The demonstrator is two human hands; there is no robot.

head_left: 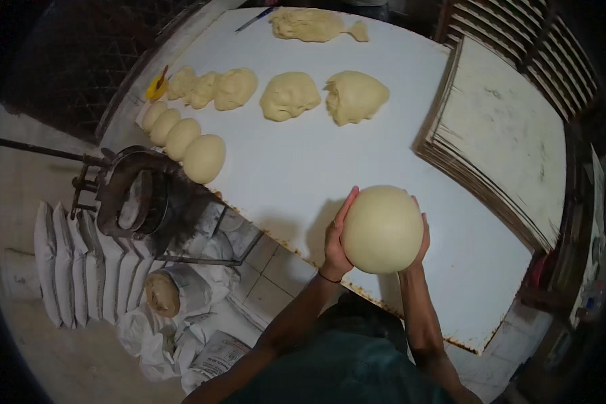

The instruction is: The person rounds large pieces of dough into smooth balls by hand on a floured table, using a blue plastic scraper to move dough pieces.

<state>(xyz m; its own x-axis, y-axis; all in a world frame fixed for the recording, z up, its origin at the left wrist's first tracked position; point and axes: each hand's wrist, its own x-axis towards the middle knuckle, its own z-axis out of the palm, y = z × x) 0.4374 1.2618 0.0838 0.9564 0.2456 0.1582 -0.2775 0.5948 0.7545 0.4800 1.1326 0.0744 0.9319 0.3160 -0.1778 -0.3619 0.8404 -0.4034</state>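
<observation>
A large, smooth round ball of pale dough (pixel 382 229) is cradled between my left hand (pixel 339 237) and my right hand (pixel 420 237), over the white worktable (pixel 451 276). Both hands press on its sides, fingers wrapped round it. Beyond it lie two lumpy dough pieces (pixel 289 95) (pixel 355 97) side by side and a group of lumpier pieces (pixel 234 87). Several smooth dough balls (pixel 202 158) form a row along the table's left edge. A long flattened mass of dough (pixel 303 25) lies at the far edge.
A knife (pixel 252 20) and a yellow scraper (pixel 156 85) are on the table. Stacked boards (pixel 491 135) lean over its right side, near slatted racks (pixel 498 30). At left stand a metal machine (pixel 124 192), filled sacks (pixel 87 269) and an open bag (pixel 161 294).
</observation>
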